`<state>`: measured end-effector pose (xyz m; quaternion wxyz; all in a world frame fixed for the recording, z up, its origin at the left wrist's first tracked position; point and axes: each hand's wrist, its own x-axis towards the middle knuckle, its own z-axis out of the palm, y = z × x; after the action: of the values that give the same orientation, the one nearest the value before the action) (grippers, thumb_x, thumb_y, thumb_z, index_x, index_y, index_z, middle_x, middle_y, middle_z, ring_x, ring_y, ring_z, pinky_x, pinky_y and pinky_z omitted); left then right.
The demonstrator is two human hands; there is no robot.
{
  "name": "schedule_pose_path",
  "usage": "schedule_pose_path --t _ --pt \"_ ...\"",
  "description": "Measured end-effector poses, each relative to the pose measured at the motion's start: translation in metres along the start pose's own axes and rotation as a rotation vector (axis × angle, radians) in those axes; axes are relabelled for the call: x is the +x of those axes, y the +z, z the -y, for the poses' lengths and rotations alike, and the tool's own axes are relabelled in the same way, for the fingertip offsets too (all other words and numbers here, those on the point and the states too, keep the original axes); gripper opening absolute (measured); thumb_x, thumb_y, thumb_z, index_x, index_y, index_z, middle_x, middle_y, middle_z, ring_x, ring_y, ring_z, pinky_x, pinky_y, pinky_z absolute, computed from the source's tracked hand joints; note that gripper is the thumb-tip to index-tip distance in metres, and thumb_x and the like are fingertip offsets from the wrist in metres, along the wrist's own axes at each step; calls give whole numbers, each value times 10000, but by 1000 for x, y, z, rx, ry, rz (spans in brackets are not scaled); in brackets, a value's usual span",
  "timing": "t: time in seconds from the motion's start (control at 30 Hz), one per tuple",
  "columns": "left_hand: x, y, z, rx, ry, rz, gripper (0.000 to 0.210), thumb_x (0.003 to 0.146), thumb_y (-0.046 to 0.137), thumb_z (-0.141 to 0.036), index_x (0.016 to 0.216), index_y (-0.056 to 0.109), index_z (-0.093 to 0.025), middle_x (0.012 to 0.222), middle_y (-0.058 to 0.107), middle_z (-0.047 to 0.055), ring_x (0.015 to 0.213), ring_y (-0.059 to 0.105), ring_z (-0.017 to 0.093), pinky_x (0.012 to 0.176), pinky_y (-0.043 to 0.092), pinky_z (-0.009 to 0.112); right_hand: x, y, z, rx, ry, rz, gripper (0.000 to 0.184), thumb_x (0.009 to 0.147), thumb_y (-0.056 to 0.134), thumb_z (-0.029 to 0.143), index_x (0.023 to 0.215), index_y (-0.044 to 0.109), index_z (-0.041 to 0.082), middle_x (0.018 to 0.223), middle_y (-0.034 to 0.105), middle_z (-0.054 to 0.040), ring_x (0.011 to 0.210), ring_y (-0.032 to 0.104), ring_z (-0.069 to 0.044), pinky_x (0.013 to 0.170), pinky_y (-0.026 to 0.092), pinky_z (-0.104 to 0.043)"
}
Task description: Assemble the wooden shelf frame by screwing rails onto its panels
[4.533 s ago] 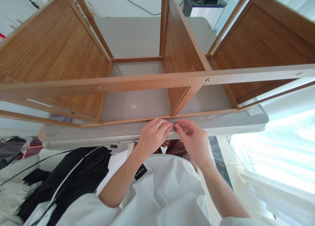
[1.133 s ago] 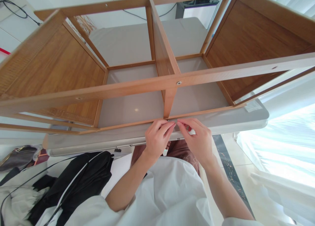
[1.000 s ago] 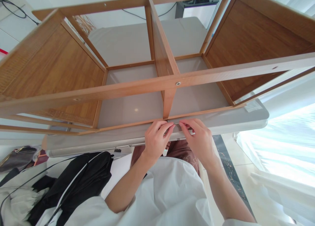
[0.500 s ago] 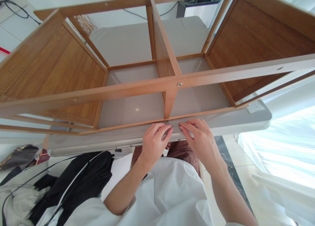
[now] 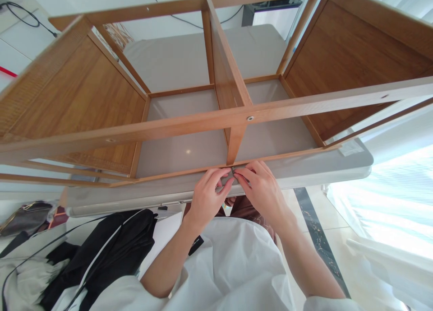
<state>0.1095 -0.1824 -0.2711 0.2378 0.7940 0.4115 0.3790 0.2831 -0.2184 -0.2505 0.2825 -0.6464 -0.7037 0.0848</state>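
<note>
A wooden shelf frame (image 5: 176, 126) stands on the pale table, with a centre divider (image 5: 237, 141) and side panels. At the foot of the divider, both hands meet in front of the lower rail (image 5: 182, 172). My left hand (image 5: 207, 196) is closed in a pinch beside the rail. My right hand (image 5: 262, 191) pinches a thin metal hex key (image 5: 232, 170), whose small visible part shows between the fingertips of both hands. The bolt end it meets is hidden by my fingers. Higher up, a round bolt head (image 5: 250, 118) sits in the upper rail.
The pale table (image 5: 352, 160) has a rounded right corner. Black clothing (image 5: 131, 239) and a dark bag (image 5: 25, 218) lie at the lower left. A sheer curtain (image 5: 399, 193) hangs on the right. Behind the frame is a grey covered surface (image 5: 169, 60).
My right hand has moved left, closer to my left hand. The hex key's long arm, which stretched between the hands, is now mostly hidden. The wooden frame has stayed in place.
</note>
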Motion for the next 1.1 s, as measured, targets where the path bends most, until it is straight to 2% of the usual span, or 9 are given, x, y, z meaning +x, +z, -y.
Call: schedule_pose_path --t 0.17,0.33,0.47,0.53,0.6,0.8,0.93,1.1 --pt "2 3 2 -10 -52 -1 221 950 631 -213 1168 641 -239 978 697 23 673 561 102 719 534 260 -2 -2 0 2 -27 -5 193 993 553 183 974 744 201 855 603 -61 840 547 -201 764 488 -342" --pt "-1 2 1 3 -23 -1 149 950 625 -234 1095 657 -229 918 707 21 674 589 111 717 539 267 -9 -8 2 73 -16 -31 194 1001 551 231 994 745 234 853 622 -56 834 578 -200 759 508 -351" --pt "-4 -3 -3 -37 21 -3 128 928 656 -235 1055 650 -225 981 740 39 801 671 139 762 570 287 -17 -13 14 395 170 -68 145 970 619 341 993 744 272 927 660 -45 791 620 -169 625 542 -285" --pt "-6 -5 -4 -85 16 15 171 919 680 -249 1087 652 -234 1071 756 52 921 708 168 810 589 309 -21 -12 20 559 267 -82 128 940 660 366 938 736 264 907 676 -34 734 616 -150 558 526 -253" --pt "-7 -7 -4 -136 -10 37 191 923 689 -262 1112 662 -248 1097 767 46 951 726 175 819 601 311 -24 -8 25 662 344 -111 135 918 687 377 888 726 252 857 687 -22 720 622 -145 558 523 -243" --pt "-6 -16 -1 -219 -13 106 170 939 674 -257 1109 684 -269 1020 777 0 828 726 127 781 596 260 -24 10 27 840 568 -197 203 854 742 427 842 730 225 808 733 -23 702 679 -159 596 551 -256" --pt "0 -17 3 -148 105 74 106 931 684 -222 1034 699 -246 931 767 5 795 701 131 749 566 270 -19 11 28 922 676 -130 251 819 767 449 869 748 204 751 746 -33 677 696 -173 567 557 -258" --pt "5 -19 5 -41 186 101 131 920 688 -188 1043 706 -231 949 769 24 834 678 156 772 542 305 -12 7 32 935 757 -88 293 802 771 471 871 748 188 695 741 -28 565 658 -151 509 532 -247"
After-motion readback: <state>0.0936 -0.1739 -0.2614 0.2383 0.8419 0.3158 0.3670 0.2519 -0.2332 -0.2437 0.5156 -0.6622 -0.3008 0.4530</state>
